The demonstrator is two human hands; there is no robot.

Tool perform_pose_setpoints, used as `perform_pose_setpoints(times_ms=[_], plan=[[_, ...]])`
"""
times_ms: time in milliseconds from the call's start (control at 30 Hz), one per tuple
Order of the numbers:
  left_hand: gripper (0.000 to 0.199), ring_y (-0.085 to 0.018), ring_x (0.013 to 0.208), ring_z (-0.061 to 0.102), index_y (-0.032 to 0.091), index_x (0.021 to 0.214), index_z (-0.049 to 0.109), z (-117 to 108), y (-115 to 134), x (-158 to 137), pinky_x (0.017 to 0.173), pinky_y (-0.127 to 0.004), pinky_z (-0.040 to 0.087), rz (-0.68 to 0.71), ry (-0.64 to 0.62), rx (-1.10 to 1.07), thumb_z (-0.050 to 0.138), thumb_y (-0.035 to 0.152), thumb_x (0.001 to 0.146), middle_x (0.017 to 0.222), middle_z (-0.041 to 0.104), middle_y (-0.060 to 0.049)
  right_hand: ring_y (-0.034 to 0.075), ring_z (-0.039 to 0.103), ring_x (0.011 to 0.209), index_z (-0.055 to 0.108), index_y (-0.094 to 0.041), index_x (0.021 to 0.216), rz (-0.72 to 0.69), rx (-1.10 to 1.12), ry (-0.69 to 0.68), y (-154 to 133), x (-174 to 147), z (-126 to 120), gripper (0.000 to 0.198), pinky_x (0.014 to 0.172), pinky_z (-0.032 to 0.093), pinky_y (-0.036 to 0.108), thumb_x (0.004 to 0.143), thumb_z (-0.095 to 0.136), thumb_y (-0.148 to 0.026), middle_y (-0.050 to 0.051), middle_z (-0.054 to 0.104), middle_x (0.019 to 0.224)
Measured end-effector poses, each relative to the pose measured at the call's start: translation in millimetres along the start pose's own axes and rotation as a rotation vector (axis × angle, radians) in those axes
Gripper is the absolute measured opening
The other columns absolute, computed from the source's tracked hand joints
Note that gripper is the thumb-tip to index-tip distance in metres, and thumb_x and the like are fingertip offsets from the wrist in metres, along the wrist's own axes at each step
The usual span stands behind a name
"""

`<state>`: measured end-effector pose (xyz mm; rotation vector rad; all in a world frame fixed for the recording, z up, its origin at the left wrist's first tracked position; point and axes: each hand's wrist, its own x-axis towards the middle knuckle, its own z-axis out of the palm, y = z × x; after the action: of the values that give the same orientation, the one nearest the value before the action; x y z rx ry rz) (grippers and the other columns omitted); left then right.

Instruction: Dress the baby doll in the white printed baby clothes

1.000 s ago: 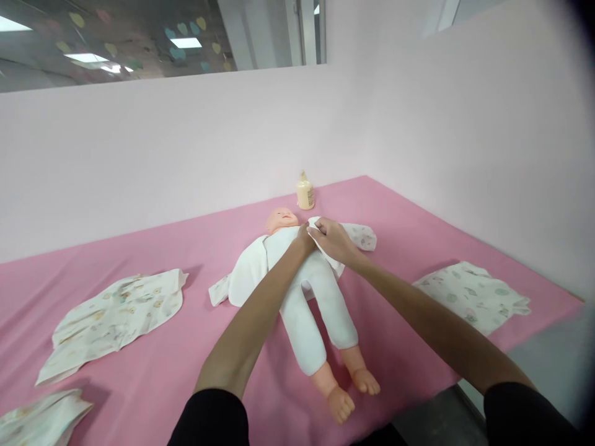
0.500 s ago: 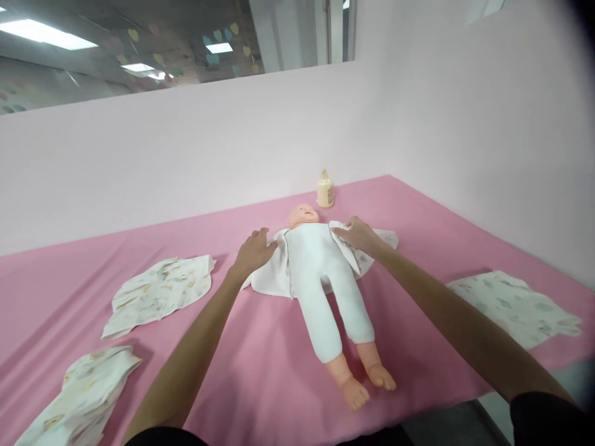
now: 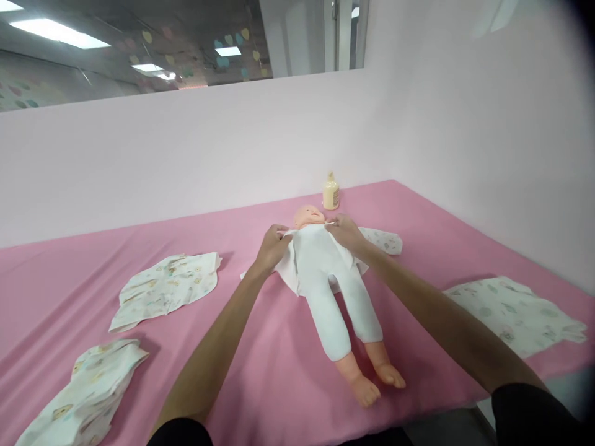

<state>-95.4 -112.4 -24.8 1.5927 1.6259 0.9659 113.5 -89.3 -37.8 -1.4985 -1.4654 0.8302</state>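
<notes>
The doll (image 3: 325, 272) shows no arms: both lie under the white garment (image 3: 290, 272) and the two hands. The left hand (image 3: 274, 246) and right hand (image 3: 344, 232) each cover a shoulder, so their grip on the cloth cannot be judged. The label on the bottle (image 3: 331, 193) is too small to read. The folded cloth (image 3: 86, 393) at lower left is cut off by the bottom edge.

Pink tabletop (image 3: 279, 384); pale pink wall (image 3: 186, 161). Doll (image 3: 325, 272) with white cloth body and peach head and feet, lying on a white garment (image 3: 286, 272). Cream-yellow bottle (image 3: 331, 193). White cloths (image 3: 167, 288) printed with small pastel green and tan motifs.
</notes>
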Motion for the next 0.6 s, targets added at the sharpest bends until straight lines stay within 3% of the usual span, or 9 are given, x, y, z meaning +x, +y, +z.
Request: perform_pose_setpoints(times_ms=[167,233,300,400,467,600], plan=[[0.049,-0.011,0.075,0.061,0.019,0.134,0.047,31.3,37.6,-30.1,0.06,-0.022,0.05,0.092,-0.201,-0.129,0.059,0.027,0.088,0.116,0.059,-0.009,0.013,0.06,0.064,0.065,-0.016,0.103,-0.068,0.012,-0.19,-1.8,-16.3,1.2,0.025,0.054,0.043,0.022,0.079,0.062,-0.018,0.002,0.067,0.082],[0.054,-0.012,0.067,0.062,0.019,0.138,0.042,30.5,42.1,-36.2,0.054,-0.023,0.05,0.082,-0.357,-0.151,0.058,0.026,0.088,0.109,0.061,-0.009,0.013,0.061,0.059,0.062,-0.016,0.109,-0.056,0.053,-0.312,-0.1,-21.8,-10.2,0.028,0.052,0.046,0.023,0.082,0.062,-0.02,0.002,0.068,0.08],[0.054,-0.013,0.065,0.063,0.02,0.138,0.041,23.1,39.7,-34.0,0.049,-0.024,0.05,0.072,-0.428,-0.144,0.059,0.028,0.088,0.105,0.063,-0.009,0.015,0.063,0.057,0.062,-0.017,0.109,-0.006,0.077,-0.344,0.2,-22.9,-24.2,0.026,0.052,0.05,0.025,0.084,0.063,-0.024,0.003,0.069,0.08],[0.043,-0.015,0.068,0.065,0.018,0.127,0.048,12.5,27.9,-14.5,0.047,-0.023,0.048,0.054,-0.243,-0.009,0.057,0.04,0.091,0.103,0.066,-0.011,0.015,0.061,0.054,0.061,-0.017,0.092,0.071,-0.027,-0.16,-0.2,-14.9,-38.0,0.016,0.049,0.049,0.025,0.086,0.064,-0.031,0.005,0.068,0.075],[0.045,-0.018,0.067,0.065,0.015,0.121,0.049,11.7,19.3,4.2,0.048,-0.026,0.049,-0.013,-0.092,0.127,0.052,0.05,0.092,0.098,0.068,-0.012,0.014,0.058,0.049,0.057,-0.017,0.08,0.117,-0.134,-0.075,1.4,-4.3,-37.8,0.024,0.047,0.046,0.026,0.088,0.062,-0.04,0.005,0.064,0.066],[0.059,-0.027,0.077,0.069,0.011,0.123,0.045,19.8,10.3,33.4,0.061,-0.034,0.052,-0.166,-0.025,0.301,0.048,0.061,0.091,0.1,0.071,-0.018,0.017,0.056,0.05,0.053,-0.019,0.069,0.17,-0.226,-0.067,10.5,22.0,-20.7,0.04,0.049,0.042,0.028,0.084,0.063,-0.054,0.006,0.059,0.057]])
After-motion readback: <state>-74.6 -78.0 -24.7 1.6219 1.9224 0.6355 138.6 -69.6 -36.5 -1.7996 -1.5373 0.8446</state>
